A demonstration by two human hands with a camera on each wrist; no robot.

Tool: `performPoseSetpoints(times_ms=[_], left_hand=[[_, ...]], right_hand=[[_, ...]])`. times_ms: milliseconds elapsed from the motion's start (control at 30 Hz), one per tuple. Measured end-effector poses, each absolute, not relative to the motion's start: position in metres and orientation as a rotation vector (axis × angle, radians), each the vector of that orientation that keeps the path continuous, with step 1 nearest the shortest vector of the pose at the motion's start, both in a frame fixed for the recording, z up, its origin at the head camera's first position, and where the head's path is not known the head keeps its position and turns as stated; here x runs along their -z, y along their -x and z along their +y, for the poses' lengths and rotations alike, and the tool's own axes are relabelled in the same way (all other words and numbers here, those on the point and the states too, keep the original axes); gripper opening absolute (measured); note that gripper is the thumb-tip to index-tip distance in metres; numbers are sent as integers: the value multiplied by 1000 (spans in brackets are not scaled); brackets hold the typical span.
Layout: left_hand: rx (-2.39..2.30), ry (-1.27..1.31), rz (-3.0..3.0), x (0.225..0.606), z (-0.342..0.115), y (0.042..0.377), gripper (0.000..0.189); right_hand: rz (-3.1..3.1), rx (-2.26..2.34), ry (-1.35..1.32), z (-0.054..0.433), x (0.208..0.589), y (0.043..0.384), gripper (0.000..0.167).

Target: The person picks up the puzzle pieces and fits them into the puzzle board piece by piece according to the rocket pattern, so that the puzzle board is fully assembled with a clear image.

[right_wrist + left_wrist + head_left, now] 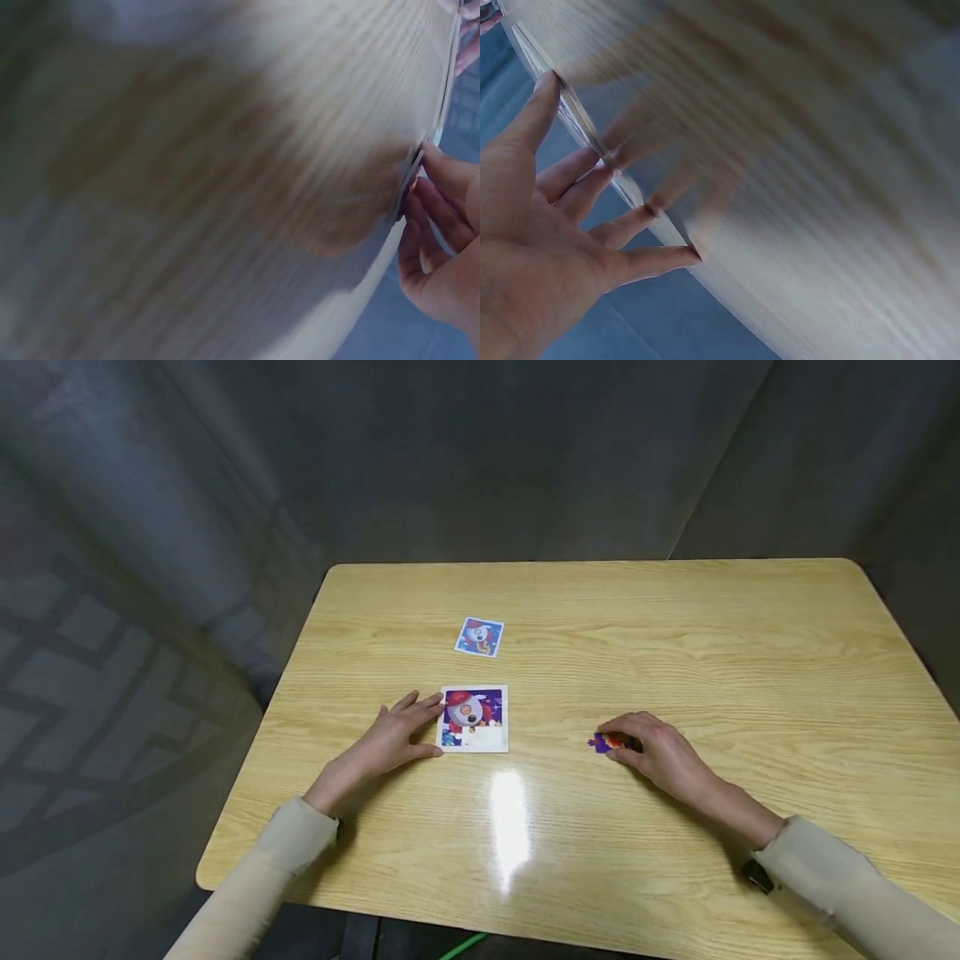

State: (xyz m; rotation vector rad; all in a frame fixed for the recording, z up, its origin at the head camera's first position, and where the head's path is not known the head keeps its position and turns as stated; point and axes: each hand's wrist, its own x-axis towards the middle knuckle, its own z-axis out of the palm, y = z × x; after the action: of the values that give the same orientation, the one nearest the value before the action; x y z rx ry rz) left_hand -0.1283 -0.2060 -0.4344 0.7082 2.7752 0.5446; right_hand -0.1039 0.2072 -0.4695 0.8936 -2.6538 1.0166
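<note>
A square jigsaw puzzle in a white frame (487, 742) lies on the table, partly filled with a purple picture of a round white figure in a red hat. Its lower right part is bare white. My left hand (397, 735), fingers spread, touches the frame's left edge with thumb and fingertips; the left wrist view shows this hand (555, 232) along the thin board edge. To the right, my right hand (660, 758) pinches a purple and orange jigsaw piece (601, 743) low over the tabletop. Fingers hide part of that piece. In the right wrist view its thin edge (405, 184) shows between thumb and fingers.
A small picture card (480, 637) with a similar figure lies behind the puzzle. The wood-grain table (712, 635) has rounded corners and a bright reflection in front of the puzzle. Grey curtains (525, 460) hang behind it and on the left.
</note>
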Motion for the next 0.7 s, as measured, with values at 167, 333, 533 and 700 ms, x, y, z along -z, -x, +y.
performPoseSetpoints(times_ms=[167,333,533,700], left_hand=[[-537,-709,2776,434,-205,129,68],[-536,-712,2768,435,-206,128,68],[-531,-720,2775,436,-205,128,69],[-533,-723,2782,435,-206,128,69]], right_hand=[[-2627,-997,-958,208,471,107,41],[-2575,-988,-952,206,470,111,46],[-2585,-1083,-853,199,465,111,47],[-2551,-1288,-801,187,460,111,47]])
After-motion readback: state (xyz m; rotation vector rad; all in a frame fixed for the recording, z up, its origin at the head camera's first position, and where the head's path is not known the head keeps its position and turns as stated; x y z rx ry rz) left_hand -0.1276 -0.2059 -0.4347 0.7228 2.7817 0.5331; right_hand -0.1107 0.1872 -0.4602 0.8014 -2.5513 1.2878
